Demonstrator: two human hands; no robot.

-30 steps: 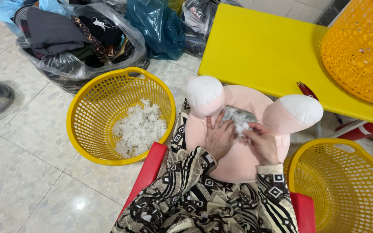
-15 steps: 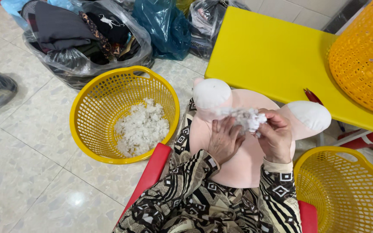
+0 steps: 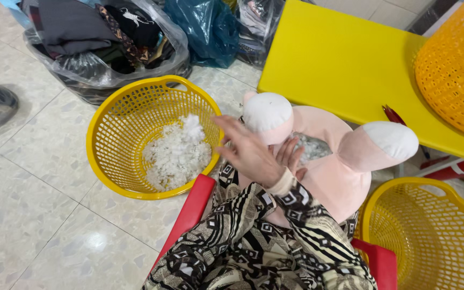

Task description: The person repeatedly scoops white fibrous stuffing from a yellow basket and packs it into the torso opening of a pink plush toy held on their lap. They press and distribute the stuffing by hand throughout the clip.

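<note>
A pink plush toy (image 3: 328,180) with two white-tipped limbs lies on my lap, and grey-white stuffing (image 3: 312,146) shows in its split seam. My right hand (image 3: 248,153) reaches across to the left with its fingers spread, holding nothing. Just beyond its fingertips a white clump of stuffing (image 3: 191,128) is over the yellow basket (image 3: 98,123), which holds a pile of stuffing (image 3: 175,161). Only the fingertips of my left hand (image 3: 292,154) show, against the toy beneath my right wrist.
A second yellow basket (image 3: 430,236) stands at my right, beside the red chair (image 3: 189,215) I sit on. Ahead are a yellow table (image 3: 339,59) with an orange basket (image 3: 455,64), clear bags of clothes (image 3: 103,43) and a blue bag (image 3: 210,27).
Both hands were pulling a wad of stuffing out of the toy. My right hand has swung left to the basket and opened, and the wad has left it.
</note>
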